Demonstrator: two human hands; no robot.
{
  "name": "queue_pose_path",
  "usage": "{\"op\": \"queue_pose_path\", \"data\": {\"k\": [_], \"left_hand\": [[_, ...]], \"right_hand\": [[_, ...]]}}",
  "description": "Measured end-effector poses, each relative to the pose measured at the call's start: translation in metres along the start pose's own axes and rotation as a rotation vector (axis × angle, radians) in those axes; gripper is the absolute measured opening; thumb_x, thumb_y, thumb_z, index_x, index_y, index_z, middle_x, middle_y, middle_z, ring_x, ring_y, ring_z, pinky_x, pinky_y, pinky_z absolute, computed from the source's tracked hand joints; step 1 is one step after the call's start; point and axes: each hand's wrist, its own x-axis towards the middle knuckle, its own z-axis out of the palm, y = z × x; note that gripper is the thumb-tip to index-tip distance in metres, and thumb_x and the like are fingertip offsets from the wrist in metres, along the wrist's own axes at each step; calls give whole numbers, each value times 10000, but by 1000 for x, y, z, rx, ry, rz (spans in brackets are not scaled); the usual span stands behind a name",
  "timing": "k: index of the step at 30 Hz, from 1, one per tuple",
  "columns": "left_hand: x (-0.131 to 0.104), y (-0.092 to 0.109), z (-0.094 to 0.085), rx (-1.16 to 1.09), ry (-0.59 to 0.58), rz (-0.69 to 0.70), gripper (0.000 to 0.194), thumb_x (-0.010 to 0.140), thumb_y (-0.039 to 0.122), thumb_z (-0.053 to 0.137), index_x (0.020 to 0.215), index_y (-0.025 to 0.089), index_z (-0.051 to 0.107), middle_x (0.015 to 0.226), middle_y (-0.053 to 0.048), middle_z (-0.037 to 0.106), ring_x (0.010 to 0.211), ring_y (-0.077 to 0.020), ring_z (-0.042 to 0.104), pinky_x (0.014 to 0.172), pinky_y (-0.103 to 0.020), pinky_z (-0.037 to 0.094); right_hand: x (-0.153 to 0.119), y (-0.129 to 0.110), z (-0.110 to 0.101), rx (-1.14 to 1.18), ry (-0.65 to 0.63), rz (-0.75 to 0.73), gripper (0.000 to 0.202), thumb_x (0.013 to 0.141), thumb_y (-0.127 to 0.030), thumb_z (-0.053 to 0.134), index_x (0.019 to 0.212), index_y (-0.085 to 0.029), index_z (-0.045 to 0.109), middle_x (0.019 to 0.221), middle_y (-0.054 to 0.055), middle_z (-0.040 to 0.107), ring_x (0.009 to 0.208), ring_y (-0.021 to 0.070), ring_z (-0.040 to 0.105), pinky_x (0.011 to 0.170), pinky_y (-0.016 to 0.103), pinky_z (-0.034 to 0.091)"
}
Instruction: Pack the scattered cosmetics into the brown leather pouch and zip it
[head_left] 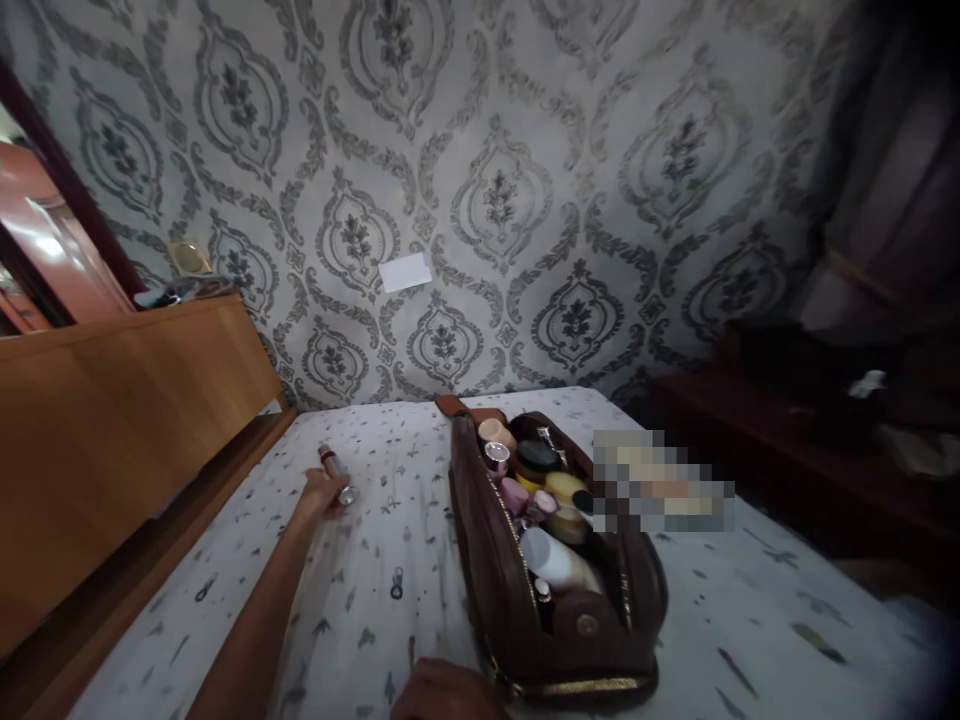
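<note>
My left hand (326,490) reaches out over the left part of the patterned sheet, its fingers closed around a small slim tube (331,461). The tube has a dark red band near its far end and a shiny silvery near end. At the bottom edge, close to the front left corner of a brown cosmetic bag (491,590), is my right hand (450,692). Only its back shows, and its fingers cannot be made out. Unzipped and wide, the bag holds several upright cosmetics, among them a white bottle (551,557), a black-lidded jar (537,457) and a pink cap (514,494).
Both hands are over a white bed sheet (397,530) with small leaf prints. A blurred-out flat item (660,480) lies right of the bag. A wooden board (135,400) borders the left, dark furniture (757,440) the right, and a patterned wall (495,200) the back.
</note>
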Motion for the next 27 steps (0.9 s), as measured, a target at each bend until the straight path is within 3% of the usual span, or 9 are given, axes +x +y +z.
{"op": "queue_pose_path", "data": {"k": [4, 7, 10, 12, 16, 18, 20, 23, 27], "left_hand": [[-31, 6, 0, -189, -127, -139, 250, 949, 332, 571, 1094, 130, 543, 792, -6, 616, 580, -99, 600, 513, -216, 500], [-64, 12, 3, -318, -251, -114, 462, 829, 398, 715, 1152, 159, 487, 745, 4, 620, 561, -132, 638, 491, -215, 490], [-97, 17, 5, -436, -384, -47, 727, 670, 456, 838, 1232, 182, 467, 803, -11, 642, 628, -170, 664, 556, -267, 537], [-115, 20, 7, -521, -472, 5, 753, 647, 426, 861, 1253, 192, 479, 873, -25, 649, 692, -166, 658, 614, -279, 549], [-146, 24, 15, -565, -640, 117, 708, 648, 342, 875, 1243, 184, 526, 977, -57, 663, 841, -174, 644, 708, -252, 520], [-158, 25, 20, -548, -751, 150, 731, 641, 318, 881, 1264, 189, 522, 977, -64, 673, 836, -185, 641, 702, -263, 510], [-168, 27, 24, -526, -828, 150, 732, 663, 347, 867, 1289, 197, 518, 964, -67, 680, 795, -187, 641, 669, -269, 500], [-176, 33, 26, -508, -761, 121, 676, 742, 471, 791, 1298, 176, 543, 951, -86, 691, 838, -213, 657, 738, -302, 503], [-178, 54, 28, -536, -573, 78, 732, 782, 582, 709, 1357, 175, 510, 968, -109, 707, 952, -276, 669, 836, -364, 503]], "right_hand": [[-10, -3, -10, 29, 42, -90, 271, 778, -105, 562, 936, -232, 742, 872, 41, 707, 773, 151, 627, 724, 211, 467], [-18, -12, -19, 82, 93, -131, 293, 806, -120, 514, 985, -197, 734, 879, 70, 704, 788, 165, 639, 767, 246, 483], [-24, -26, -25, 223, 202, -38, 321, 901, -258, 492, 1156, -206, 680, 1009, 100, 702, 933, 200, 650, 864, 299, 488], [-24, -36, -27, 411, 303, 85, 426, 937, -424, 480, 1290, -219, 600, 1107, 114, 675, 958, 213, 653, 835, 321, 516], [-14, -56, -32, 847, 386, 282, 730, 798, -713, 568, 1312, -195, 565, 1138, 136, 637, 921, 254, 674, 600, 305, 544], [-10, -65, -34, 1015, 397, 353, 773, 711, -755, 635, 1238, -191, 603, 1107, 124, 648, 907, 253, 681, 574, 284, 535], [-10, -71, -35, 1122, 389, 394, 774, 646, -759, 691, 1146, -171, 631, 1005, 94, 664, 768, 203, 687, 538, 252, 504], [-20, -77, -35, 1163, 373, 360, 673, 631, -696, 754, 1005, -149, 637, 838, 25, 637, 576, 124, 638, 487, 213, 436], [-41, -89, -39, 1166, 422, 369, 629, 618, -660, 785, 987, -179, 621, 807, -10, 622, 584, 110, 611, 529, 215, 454]]}}
